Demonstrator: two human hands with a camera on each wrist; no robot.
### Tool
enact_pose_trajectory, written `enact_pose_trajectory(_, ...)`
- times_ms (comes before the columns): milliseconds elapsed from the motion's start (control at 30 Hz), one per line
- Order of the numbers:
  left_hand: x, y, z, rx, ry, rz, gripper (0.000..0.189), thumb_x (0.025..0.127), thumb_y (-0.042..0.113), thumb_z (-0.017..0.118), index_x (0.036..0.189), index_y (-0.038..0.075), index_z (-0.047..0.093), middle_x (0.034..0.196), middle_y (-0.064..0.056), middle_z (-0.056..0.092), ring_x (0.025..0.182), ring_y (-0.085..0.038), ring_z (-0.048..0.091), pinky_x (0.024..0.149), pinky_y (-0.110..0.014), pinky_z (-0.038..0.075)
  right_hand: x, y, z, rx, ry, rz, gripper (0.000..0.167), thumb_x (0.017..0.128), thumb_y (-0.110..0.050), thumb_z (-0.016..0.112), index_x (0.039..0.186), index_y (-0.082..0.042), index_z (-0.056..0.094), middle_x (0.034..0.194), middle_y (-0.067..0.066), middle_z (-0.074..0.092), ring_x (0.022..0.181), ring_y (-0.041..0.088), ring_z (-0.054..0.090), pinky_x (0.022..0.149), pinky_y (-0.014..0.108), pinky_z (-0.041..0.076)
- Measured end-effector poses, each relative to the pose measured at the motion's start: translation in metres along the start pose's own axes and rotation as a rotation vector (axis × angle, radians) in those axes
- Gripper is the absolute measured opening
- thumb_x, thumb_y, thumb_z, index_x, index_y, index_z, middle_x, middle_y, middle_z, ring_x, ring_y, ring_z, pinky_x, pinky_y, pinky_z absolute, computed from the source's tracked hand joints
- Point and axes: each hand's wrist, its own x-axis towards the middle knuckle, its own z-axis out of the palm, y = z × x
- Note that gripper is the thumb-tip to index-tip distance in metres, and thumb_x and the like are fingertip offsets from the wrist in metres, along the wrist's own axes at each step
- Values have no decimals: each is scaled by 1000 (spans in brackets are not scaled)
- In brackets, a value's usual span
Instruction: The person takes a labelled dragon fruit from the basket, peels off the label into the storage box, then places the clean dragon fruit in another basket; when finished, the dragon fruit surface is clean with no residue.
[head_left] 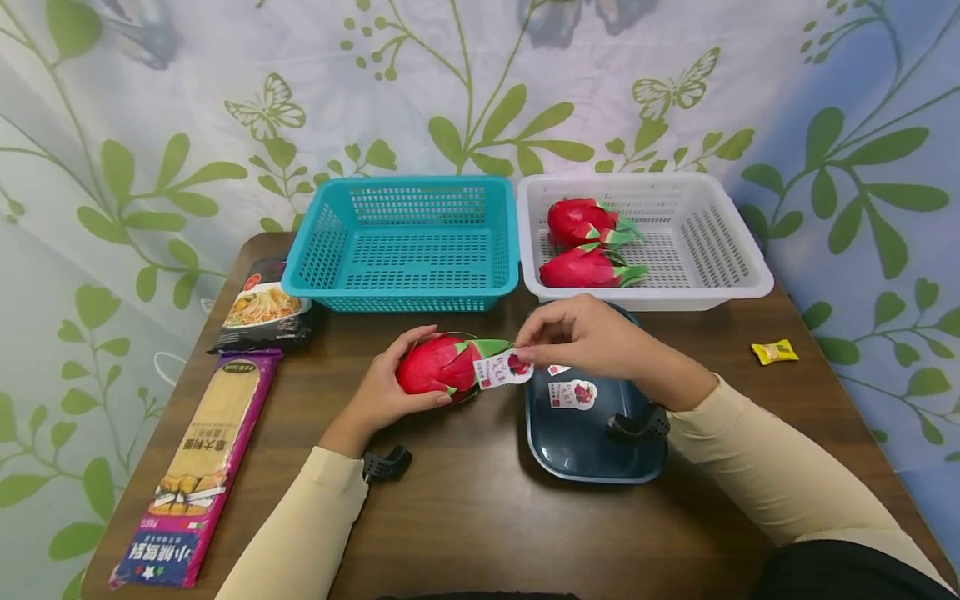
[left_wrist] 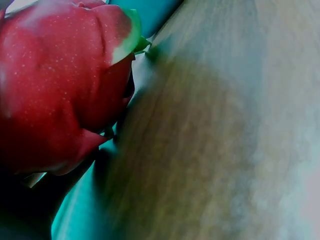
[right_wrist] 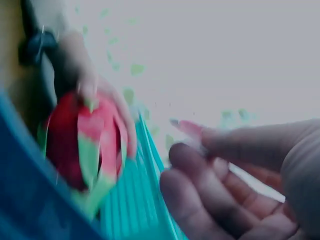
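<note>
My left hand (head_left: 382, 393) grips a red dragon fruit (head_left: 433, 367) above the wooden table, its green-leafed end pointing right. A white sticker (head_left: 495, 372) with a dragon fruit picture is pinched in the fingertips of my right hand (head_left: 592, 337). In the head view it overlaps the leafy end; whether it touches the fruit I cannot tell. Red skin of the dragon fruit (left_wrist: 60, 85) fills the left of the left wrist view. The right wrist view is blurred, with the fruit (right_wrist: 67, 135) beside the right hand (right_wrist: 235, 185). Below that hand, a dark blue tray (head_left: 592, 462) holds more stickers (head_left: 573, 394).
Behind the hands stand a teal basket (head_left: 397, 302) and a white basket (head_left: 712, 293), the latter with two dragon fruits (head_left: 581, 267). A noodle packet (head_left: 266, 308) and a long pasta packet (head_left: 198, 467) lie at left. A yellow wrapped candy (head_left: 775, 352) lies at right.
</note>
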Motion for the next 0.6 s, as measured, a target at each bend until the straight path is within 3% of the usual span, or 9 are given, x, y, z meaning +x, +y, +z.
enact_pose_trajectory(100, 1, -13, 0, -1, 11, -1, 94, 75, 3, 92, 155, 7, 45, 149, -11, 54, 132, -34, 50, 93, -49, 58, -27, 11, -9, -61, 101, 112, 14, 94, -14, 83, 106, -15, 79, 96, -1, 76, 80, 21, 73, 77, 37, 62)
enact_pose_trajectory(200, 2, -29, -1, 6, 19, 11, 95, 75, 6, 93, 156, 12, 45, 149, -6, 54, 132, -32, 51, 92, -48, 58, -51, 18, -13, -130, 130, 203, 13, 94, -12, 82, 106, -14, 78, 96, -2, 75, 80, 19, 73, 77, 34, 62)
enact_pose_trajectory(400, 3, -35, -1, 2, 11, 19, 95, 76, 9, 94, 157, 14, 45, 148, -1, 54, 132, -29, 51, 91, -46, 59, -83, 28, 2, -167, 68, 327, 9, 94, -11, 81, 102, -12, 78, 89, -3, 73, 73, 14, 73, 71, 30, 62)
enact_pose_trajectory(500, 3, -35, -1, 2, 11, 2, 97, 75, 8, 94, 157, 16, 45, 149, -2, 53, 133, -29, 50, 92, -48, 58, -88, 33, 14, -174, 32, 331, 7, 94, -9, 81, 100, -10, 78, 87, -4, 73, 69, 11, 73, 69, 29, 62)
enact_pose_trajectory(600, 4, -34, 0, 7, 10, -15, 100, 73, 7, 95, 158, 16, 43, 151, -4, 52, 134, -31, 48, 92, -51, 58, -87, 36, 24, -269, 32, 322, 7, 93, -7, 82, 98, -10, 79, 84, -5, 73, 66, 9, 69, 67, 28, 61)
